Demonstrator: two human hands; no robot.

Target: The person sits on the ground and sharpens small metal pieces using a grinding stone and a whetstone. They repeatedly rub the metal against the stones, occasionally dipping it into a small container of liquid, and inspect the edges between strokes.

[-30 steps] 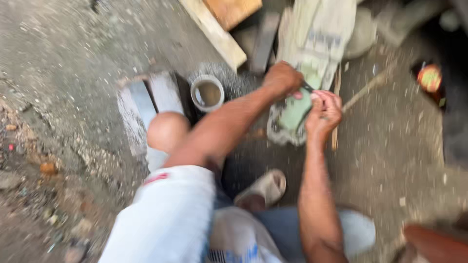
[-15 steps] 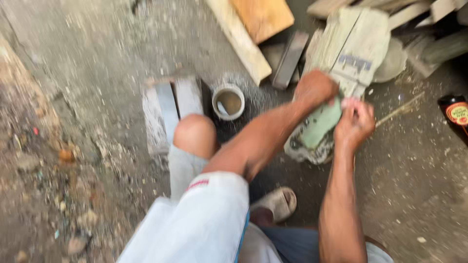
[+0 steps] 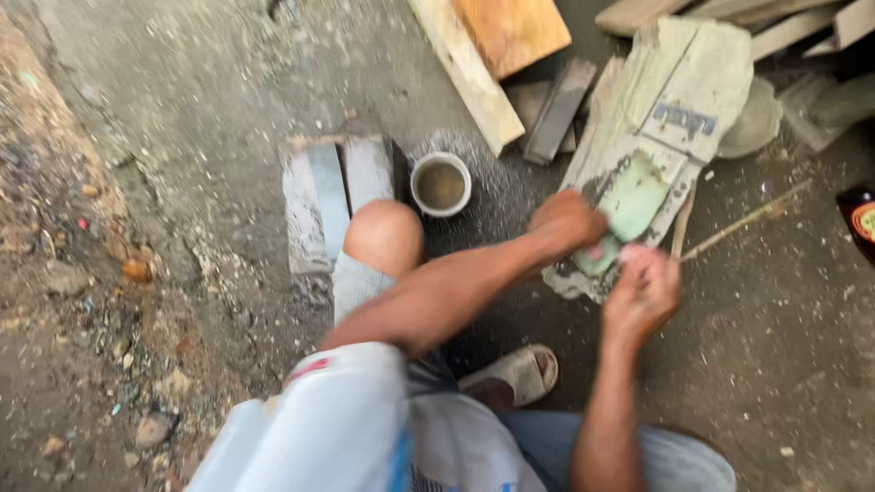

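Observation:
A flat pale-green slab (image 3: 633, 196) lies on a grey, dirt-stained sack (image 3: 679, 100) spread on the ground. My left hand (image 3: 570, 223) reaches across my bare knee (image 3: 385, 237) and is closed as a fist on the slab's near end. Just below and to the right, my right hand (image 3: 643, 292) has its fingers curled at the slab's lower edge. Blur hides whatever it pinches. The two hands are close together, almost touching.
A small white cup of brown liquid (image 3: 440, 184) stands next to grey blocks (image 3: 333, 196). Wooden planks (image 3: 469, 68), an orange board (image 3: 510, 32), a thin stick (image 3: 743, 221) and a dark bottle (image 3: 859, 219) surround the sack. My sandalled foot (image 3: 519, 372) is below; rubble lies left.
The view has swung, so the sack and cup sit lower and further left than before. Both hands have stayed together at the green slab's near end.

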